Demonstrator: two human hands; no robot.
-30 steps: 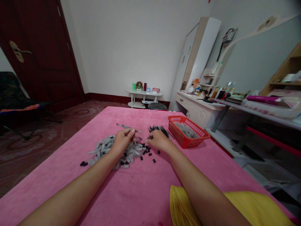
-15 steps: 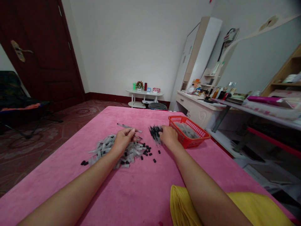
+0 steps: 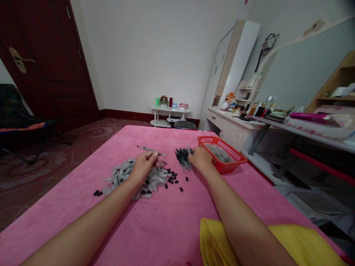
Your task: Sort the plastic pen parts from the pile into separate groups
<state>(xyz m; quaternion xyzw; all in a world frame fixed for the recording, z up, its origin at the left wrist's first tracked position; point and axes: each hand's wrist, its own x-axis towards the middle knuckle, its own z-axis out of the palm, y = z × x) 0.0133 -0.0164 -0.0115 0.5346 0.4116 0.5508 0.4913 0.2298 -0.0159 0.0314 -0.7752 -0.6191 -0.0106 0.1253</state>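
My left hand [image 3: 143, 166] is closed in a pinch above the near edge of a heap of clear pen barrels and caps [image 3: 123, 171]. A thin dark-tipped pen piece pokes out from its fingers. Just beyond those fingers lie slim grey pens [image 3: 146, 149]. My right hand [image 3: 201, 158] has its fingers curled at the right side of a bundle of black-tipped pen refills [image 3: 181, 157]; a greyish bit shows at its fingertips, too small to name. Small black plugs [image 3: 172, 175] are scattered between the heap and the refills.
A red plastic basket [image 3: 234, 162] holding clear pen parts stands right beside my right hand. The pink cloth [image 3: 161, 229] covers the table. Under my right forearm lies folded yellow fabric [image 3: 213, 240]. A dressing table [image 3: 230, 122] stands beyond the right edge.
The view has shifted slightly. My right hand has edged a little right, away from the refills, while my left hand keeps its pinch in nearly the same place.
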